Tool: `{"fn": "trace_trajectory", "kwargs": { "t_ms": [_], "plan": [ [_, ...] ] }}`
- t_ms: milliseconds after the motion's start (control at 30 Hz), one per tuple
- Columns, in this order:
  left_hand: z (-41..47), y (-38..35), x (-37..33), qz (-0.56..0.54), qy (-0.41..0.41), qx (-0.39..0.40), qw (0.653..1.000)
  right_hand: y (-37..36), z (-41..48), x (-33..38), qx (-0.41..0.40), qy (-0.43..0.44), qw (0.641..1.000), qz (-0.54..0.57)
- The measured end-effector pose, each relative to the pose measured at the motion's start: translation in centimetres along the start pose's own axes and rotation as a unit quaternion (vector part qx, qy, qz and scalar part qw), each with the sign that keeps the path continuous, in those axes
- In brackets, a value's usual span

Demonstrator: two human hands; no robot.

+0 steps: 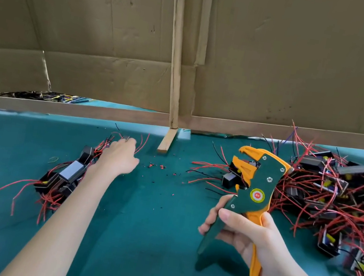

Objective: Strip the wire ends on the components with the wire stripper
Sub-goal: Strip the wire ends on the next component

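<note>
My right hand (248,237) grips the handles of a green and orange wire stripper (257,187), held upright with its orange jaws apart and nothing between them. My left hand (120,156) reaches out over the small pile of black components with red wires (65,175) at the left. Its fingertips curl round a small component (125,138) at the pile's far end. A much larger heap of components with red and black wires (341,195) lies at the right, behind the stripper.
The work surface is a teal mat (150,229). Small red and black insulation bits (159,166) lie scattered mid-table. A wooden frame rail (83,109) and upright slat (174,63) hold a cardboard wall at the back. More wires (45,95) show beyond it.
</note>
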State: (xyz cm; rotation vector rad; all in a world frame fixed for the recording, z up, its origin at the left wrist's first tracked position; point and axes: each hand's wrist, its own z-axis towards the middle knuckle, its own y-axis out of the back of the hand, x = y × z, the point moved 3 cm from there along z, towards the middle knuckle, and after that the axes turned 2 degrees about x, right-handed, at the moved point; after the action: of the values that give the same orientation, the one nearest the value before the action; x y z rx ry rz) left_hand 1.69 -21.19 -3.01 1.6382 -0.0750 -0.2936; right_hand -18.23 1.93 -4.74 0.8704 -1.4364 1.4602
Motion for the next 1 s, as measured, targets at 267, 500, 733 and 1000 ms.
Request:
{"fn": "trace_trajectory", "kwargs": {
  "t_ms": [267, 500, 733, 1000],
  "plan": [
    [-0.1, -0.1, 2.5, -0.012, -0.022, -0.06, 0.998, 0.9, 0.3, -0.1, -0.021, 0.002, 1.0, 0.001],
    [-2.5, 3.7, -1.1, -0.274, -0.189, -0.024, 0.943, 1.6, 0.7, 0.1, -0.046, 0.014, 0.999, 0.012],
    [-4.4, 2.1, -3.8, -0.245, -0.23, 0.198, 0.921, 1.7, 0.8, 0.2, -0.056, 0.02, 0.998, 0.02],
    [-3.4, 0.7, -4.0, -0.185, -0.191, 0.165, 0.95, 1.8, 0.8, 0.1, -0.06, 0.017, 0.998, 0.018]
  ]
}}
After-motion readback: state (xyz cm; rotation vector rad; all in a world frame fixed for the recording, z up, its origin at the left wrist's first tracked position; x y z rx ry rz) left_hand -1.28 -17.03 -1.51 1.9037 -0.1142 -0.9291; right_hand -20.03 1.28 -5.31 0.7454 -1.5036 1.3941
